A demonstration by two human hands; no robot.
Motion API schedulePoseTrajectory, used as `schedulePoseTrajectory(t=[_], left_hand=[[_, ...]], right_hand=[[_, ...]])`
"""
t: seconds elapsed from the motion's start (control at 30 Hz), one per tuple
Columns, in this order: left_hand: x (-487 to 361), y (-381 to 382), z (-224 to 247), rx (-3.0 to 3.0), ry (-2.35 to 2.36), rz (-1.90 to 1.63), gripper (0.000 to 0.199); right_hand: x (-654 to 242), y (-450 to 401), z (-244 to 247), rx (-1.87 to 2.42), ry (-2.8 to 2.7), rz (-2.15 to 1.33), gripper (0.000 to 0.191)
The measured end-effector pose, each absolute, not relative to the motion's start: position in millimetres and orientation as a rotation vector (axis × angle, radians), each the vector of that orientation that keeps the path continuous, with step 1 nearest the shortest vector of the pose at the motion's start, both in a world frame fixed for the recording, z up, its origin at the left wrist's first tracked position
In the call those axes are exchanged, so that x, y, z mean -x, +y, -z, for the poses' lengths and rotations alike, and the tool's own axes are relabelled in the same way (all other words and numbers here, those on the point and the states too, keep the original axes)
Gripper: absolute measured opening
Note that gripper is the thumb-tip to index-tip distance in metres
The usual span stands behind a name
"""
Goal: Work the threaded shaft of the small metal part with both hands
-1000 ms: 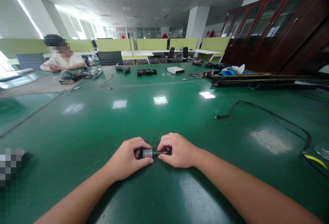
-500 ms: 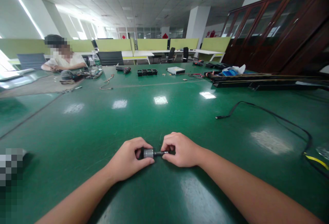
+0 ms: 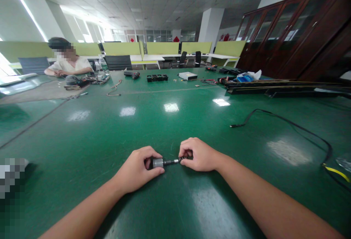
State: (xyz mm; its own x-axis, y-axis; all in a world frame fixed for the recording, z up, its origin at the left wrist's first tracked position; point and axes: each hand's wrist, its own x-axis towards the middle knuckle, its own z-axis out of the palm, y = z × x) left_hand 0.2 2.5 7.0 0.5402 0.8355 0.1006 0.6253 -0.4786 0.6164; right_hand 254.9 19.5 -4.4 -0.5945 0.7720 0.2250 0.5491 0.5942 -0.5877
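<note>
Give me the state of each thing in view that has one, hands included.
Left hand: closed on the grey cylinder.
Grey cylinder: on its side.
Rod: sticking out from the cylinder, uncovered.
Right hand: pinching the dark spring.
Dark spring: by the rod's tip; contact unclear.
Cable plug: lying free.
Bottle: upright.
Cabinet doors: shut.

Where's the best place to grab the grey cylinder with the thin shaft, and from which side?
Probably around the grey cylinder's thick round body, from the left, where the left hand has it: the slim shaft sticks out rightward, towards the right hand, so that end seems better left free.
</note>
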Motion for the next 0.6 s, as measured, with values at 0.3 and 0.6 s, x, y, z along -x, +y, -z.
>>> schedulePoseTrajectory(t=[0.3, 0.6], left_hand=[[-0.8, 1.1, -7.4, -2.26, 1.177, -0.549, 0.021], [-0.5, 0.5, -6.8, -2.255, 1.184, -0.554, 0.022]], right_hand=[[-255.4, 17.5, 1.3, 1.044, -2.358, -0.679, 0.005], [-236.4, 12.8, 5.5, 1.074, -2.2, -0.799, 0.022]])
